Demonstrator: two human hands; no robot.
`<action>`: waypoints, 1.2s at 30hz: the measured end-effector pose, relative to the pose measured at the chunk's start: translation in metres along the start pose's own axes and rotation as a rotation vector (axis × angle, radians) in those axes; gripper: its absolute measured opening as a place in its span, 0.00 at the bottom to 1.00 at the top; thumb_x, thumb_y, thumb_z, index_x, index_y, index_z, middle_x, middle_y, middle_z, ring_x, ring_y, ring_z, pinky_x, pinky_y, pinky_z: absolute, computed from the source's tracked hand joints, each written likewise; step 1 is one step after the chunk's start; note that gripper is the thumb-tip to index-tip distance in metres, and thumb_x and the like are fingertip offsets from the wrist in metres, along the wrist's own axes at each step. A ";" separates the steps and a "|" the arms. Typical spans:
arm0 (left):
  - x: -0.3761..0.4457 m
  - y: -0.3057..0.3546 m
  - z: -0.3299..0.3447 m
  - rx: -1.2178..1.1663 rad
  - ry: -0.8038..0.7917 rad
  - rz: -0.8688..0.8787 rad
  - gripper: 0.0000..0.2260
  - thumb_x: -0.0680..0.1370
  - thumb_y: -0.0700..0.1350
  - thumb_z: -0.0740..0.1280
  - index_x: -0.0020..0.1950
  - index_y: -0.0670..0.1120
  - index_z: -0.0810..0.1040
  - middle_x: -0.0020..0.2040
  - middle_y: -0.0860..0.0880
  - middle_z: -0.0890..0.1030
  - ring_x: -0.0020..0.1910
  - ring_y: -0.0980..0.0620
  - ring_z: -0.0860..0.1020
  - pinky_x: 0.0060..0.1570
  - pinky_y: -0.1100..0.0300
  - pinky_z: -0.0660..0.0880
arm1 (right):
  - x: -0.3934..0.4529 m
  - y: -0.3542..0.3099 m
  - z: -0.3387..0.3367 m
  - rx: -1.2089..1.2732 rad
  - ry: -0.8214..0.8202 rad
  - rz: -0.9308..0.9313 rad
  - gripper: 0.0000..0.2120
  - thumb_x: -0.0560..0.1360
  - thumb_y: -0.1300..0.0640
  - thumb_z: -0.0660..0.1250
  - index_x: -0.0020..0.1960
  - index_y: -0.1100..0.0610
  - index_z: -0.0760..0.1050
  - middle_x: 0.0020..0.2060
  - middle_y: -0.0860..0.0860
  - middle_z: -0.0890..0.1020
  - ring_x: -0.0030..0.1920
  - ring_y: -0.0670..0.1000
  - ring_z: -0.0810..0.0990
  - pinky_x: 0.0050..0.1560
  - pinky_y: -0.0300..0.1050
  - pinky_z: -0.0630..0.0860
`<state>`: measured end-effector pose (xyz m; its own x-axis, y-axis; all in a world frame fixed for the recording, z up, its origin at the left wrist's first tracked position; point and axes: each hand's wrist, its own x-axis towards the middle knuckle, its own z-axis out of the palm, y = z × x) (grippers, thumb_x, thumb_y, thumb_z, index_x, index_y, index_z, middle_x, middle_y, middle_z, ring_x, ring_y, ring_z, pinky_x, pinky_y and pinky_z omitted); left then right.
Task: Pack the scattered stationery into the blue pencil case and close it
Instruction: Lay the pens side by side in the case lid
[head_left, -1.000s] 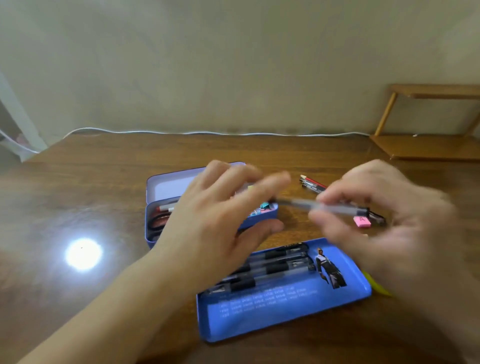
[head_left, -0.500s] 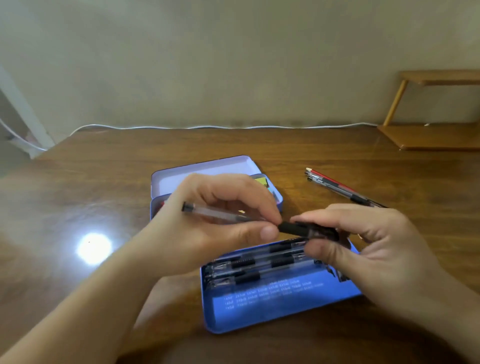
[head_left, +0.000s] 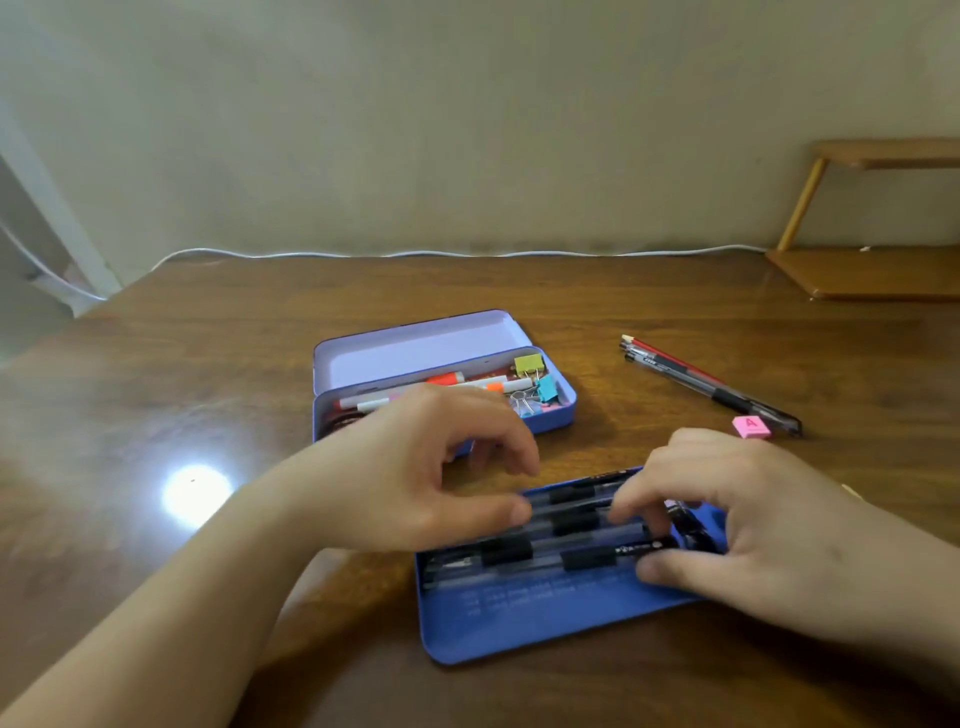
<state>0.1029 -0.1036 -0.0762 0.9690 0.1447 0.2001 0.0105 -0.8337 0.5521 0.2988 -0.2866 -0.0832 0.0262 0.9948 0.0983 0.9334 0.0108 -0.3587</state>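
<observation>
Two hands work over the row of pens (head_left: 561, 525) lying in the near blue tray (head_left: 519, 618). The right hand (head_left: 748, 525) has its fingers (head_left: 631, 501) curled down onto the pen barrels and its thumb pressed against the nearest pen, so it is steadying or seating that pen rather than lifting it. The left hand (head_left: 415, 478) hovers half curled over the row's left part, fingers slightly spread, thumb tip at the pens, pinching nothing that shows.

About five black-gripped pens lie side by side in the tray; the hands cover part of the row, so the count is not sure. They lie loose, and a sideways push from either thumb could roll one over the low rim onto the counter (head_left: 208, 364), or ride one barrel up over another so the case would not shut flat.

Behind the hands stands the open case (head_left: 441, 353), one box with its lid raised, holding what look like two white markers with orange caps, three or so binder clips (head_left: 535, 382) in yellow, teal and clear, and some dark thing at the left end. Well apart to the right, on the counter, lies a loose bunch of pens (head_left: 706, 384), two or three with a red pencil among them, and one pink eraser (head_left: 750, 427) just beside their tips. These are not yet packed, and a sweeping wrist could knock the eraser farther off.
</observation>
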 end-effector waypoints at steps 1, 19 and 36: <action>0.000 0.001 0.000 0.041 -0.043 0.003 0.08 0.72 0.52 0.74 0.50 0.54 0.80 0.45 0.57 0.80 0.45 0.52 0.76 0.45 0.58 0.74 | 0.000 -0.001 0.001 -0.016 0.010 0.001 0.14 0.67 0.39 0.71 0.51 0.35 0.74 0.49 0.33 0.74 0.52 0.41 0.73 0.46 0.41 0.74; 0.004 0.007 0.010 0.189 -0.061 0.037 0.03 0.74 0.52 0.70 0.44 0.54 0.78 0.42 0.59 0.76 0.46 0.58 0.75 0.45 0.61 0.73 | 0.012 0.090 -0.036 -0.152 0.303 0.724 0.02 0.72 0.47 0.72 0.43 0.44 0.80 0.47 0.49 0.83 0.48 0.49 0.75 0.44 0.46 0.73; 0.009 -0.002 0.010 0.235 0.565 -0.063 0.02 0.74 0.46 0.68 0.45 0.50 0.80 0.38 0.56 0.74 0.39 0.59 0.72 0.38 0.65 0.67 | 0.006 0.094 -0.039 -0.251 0.370 0.667 0.02 0.74 0.51 0.70 0.46 0.47 0.81 0.38 0.44 0.79 0.40 0.48 0.77 0.36 0.45 0.74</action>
<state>0.1142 -0.1062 -0.0836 0.6851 0.4039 0.6062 0.1798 -0.9002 0.3966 0.4011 -0.2838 -0.0802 0.6824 0.6852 0.2546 0.7309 -0.6408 -0.2349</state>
